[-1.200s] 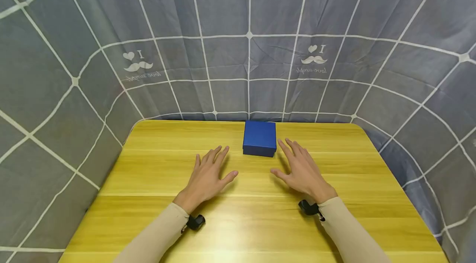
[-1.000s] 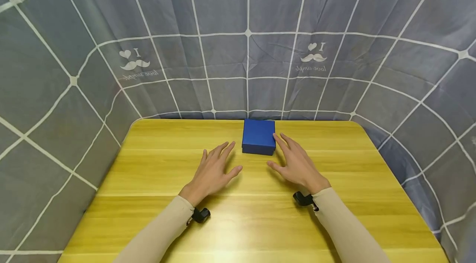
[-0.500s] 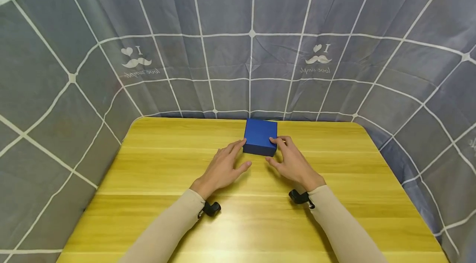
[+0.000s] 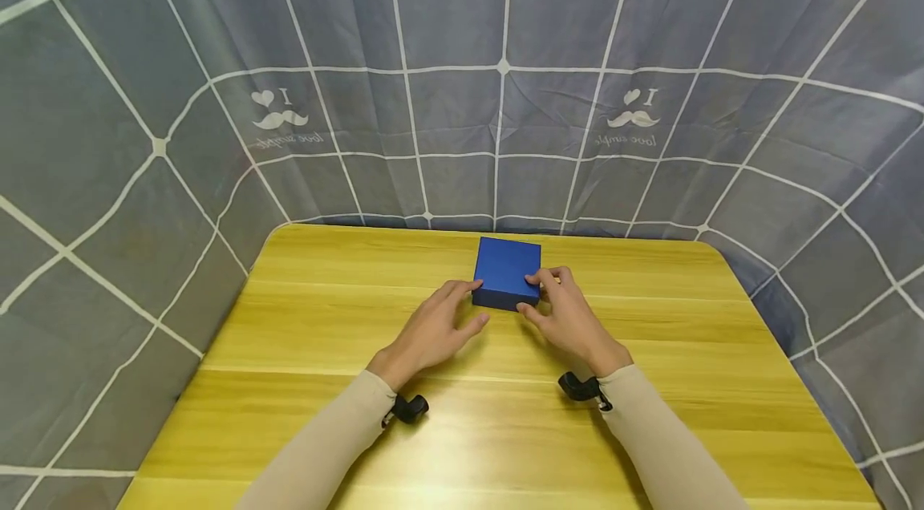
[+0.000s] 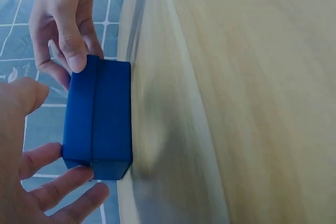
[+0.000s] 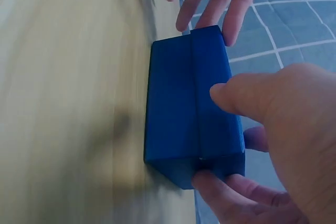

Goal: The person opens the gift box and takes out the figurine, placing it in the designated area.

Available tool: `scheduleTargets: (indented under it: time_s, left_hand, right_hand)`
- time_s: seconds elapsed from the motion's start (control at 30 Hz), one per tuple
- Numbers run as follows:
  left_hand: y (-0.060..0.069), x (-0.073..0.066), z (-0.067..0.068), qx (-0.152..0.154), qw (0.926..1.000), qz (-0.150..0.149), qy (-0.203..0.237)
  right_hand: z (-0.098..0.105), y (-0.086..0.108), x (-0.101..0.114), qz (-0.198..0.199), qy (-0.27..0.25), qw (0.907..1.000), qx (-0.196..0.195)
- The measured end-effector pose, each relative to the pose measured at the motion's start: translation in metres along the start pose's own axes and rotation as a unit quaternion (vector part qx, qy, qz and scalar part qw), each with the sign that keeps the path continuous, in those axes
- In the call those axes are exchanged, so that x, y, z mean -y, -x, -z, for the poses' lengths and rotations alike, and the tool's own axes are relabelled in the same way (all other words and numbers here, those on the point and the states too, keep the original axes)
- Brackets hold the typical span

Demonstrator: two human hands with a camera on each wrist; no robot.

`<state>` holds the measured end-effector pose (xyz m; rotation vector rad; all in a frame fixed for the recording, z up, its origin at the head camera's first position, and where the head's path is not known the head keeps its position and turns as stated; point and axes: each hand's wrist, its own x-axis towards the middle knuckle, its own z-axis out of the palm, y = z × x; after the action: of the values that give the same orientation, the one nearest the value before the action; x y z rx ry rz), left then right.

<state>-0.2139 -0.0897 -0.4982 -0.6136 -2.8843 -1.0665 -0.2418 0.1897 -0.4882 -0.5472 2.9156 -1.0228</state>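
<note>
A closed blue box with a lid lies near the table's far edge, slightly turned. My right hand grips its near right corner: in the right wrist view the thumb of this hand presses the front of the lid on the box, while fingers lie at the top and side. At the left side of the box, my left hand touches with its fingertips, its thumb held apart. The left wrist view shows the fingers of my left hand spread against the end of the box.
The yellow wooden table fills the space under the forearms. Behind it and at both sides hangs a grey curtain with white grid lines, close to the table's far edge. Each wrist wears a small black device.
My left hand has moved right to the box's side. My right fingers have come onto the box and bent round its corner, with the thumb now on its front. The box has turned slightly.
</note>
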Motion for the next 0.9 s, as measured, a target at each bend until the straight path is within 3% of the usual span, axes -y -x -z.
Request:
scheduleTargets:
  time_s: [0.13,0.4,0.9]
  left_hand:
    - [0.006,-0.001,0.003,-0.009,0.9998,0.005,0.014]
    - [0.018,-0.001,0.007,-0.013,0.9998,0.009,0.013]
    - [0.033,-0.008,0.010,0.014,0.9999,0.002,0.005]
  right_hand:
    - [-0.003,0.009,0.005,-0.012,-0.020,0.9997,0.001]
    - [-0.007,0.027,0.015,-0.001,-0.011,0.9999,0.002]
    - [-0.007,0.069,0.022,0.007,-0.032,0.9993,0.016]
